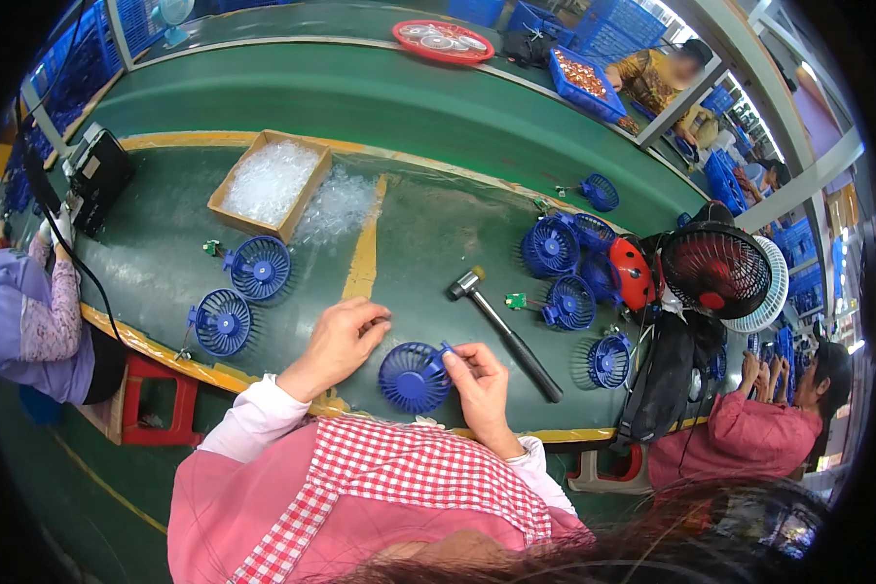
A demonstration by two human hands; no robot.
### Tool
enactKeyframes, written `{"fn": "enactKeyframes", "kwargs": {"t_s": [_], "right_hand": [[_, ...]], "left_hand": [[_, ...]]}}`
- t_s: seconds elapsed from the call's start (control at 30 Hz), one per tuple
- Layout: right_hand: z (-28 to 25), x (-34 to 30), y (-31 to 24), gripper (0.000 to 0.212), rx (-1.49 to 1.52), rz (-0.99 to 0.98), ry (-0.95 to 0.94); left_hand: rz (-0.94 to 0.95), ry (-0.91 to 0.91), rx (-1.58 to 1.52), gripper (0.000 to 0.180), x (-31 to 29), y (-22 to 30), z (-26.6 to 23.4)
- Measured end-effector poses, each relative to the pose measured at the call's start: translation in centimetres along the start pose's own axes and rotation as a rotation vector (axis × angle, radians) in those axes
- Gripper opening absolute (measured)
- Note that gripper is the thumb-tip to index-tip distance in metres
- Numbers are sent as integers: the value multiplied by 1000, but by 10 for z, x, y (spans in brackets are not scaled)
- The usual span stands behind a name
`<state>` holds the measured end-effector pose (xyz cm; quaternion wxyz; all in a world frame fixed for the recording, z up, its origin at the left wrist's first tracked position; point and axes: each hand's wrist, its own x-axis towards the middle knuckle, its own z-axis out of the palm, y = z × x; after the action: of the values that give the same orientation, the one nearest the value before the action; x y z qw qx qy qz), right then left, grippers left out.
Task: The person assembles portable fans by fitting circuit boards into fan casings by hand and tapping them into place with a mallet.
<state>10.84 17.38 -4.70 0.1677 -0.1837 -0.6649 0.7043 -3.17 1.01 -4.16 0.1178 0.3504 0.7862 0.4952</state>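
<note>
A blue plastic fan housing (414, 378) with a slatted round grille lies on the green table right in front of me. My right hand (479, 387) pinches the short stem at its right edge between thumb and fingers. Just up and left of this housing is my left hand (339, 343), its fingers curled in toward the thumb. Whether something small is between those fingertips is too fine to see. To the right of my right hand lies a hammer (508, 336) with a black grip, its head pointing away from me.
Left stand two more fan housings (258, 268); several others (552, 245), some with green circuit boards (516, 301), cluster right. A cardboard box (284, 222) of small clear plastic parts stands farther back, some spilled beside it. Desk fans (715, 271) and a black bag (660, 375) border the right. Co-workers sit nearby.
</note>
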Motion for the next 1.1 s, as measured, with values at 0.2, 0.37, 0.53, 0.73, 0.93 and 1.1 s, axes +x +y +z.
{"fn": "enactKeyframes", "kwargs": {"t_s": [0.2, 0.37, 0.53, 0.73, 0.93, 1.1], "right_hand": [[-1, 2, 1, 10, 67, 13, 36], [-1, 2, 1, 10, 79, 16, 33], [-1, 3, 2, 9, 46, 5, 43], [-3, 2, 4, 11, 42, 1, 54], [-4, 3, 3, 11, 10, -33, 50], [-1, 4, 2, 12, 16, -24, 36]], "left_hand": [[239, 80, 305, 15, -1, 1, 3], [250, 262, 396, 9, 12, -13, -17], [182, 369, 521, 7, 18, -17, -41], [109, 207, 515, 8, 9, -16, -19], [302, 387, 775, 6, 37, -14, -43], [198, 313, 802, 5, 51, -41, -47]]}}
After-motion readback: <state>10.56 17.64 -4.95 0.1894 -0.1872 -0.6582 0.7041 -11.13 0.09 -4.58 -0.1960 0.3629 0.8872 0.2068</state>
